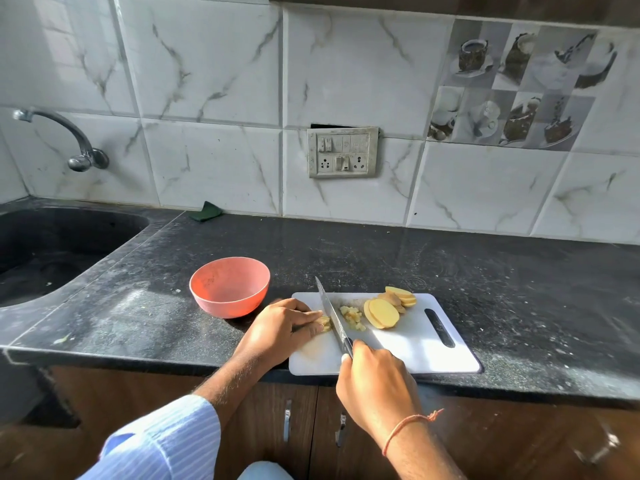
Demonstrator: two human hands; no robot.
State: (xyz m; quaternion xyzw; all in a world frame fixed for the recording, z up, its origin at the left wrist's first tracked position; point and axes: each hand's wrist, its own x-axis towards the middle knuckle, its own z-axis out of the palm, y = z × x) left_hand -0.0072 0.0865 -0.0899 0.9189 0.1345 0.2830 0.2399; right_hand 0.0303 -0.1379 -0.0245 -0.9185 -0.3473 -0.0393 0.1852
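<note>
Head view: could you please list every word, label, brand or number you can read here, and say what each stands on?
There is no readable text anywhere in this view.
Switch plate: switches and sockets only, any marking too small to read.
Picture tiles: cups and food, no words.
Knife: mottled blade, no brand legible.
Bowl and board: no print.

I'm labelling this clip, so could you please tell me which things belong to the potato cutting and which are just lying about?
Job: knife, held potato piece, potato slices, diced pieces, cutting board, left hand, right hand, probably orange bowl.
Lying about: green cloth, tap.
</note>
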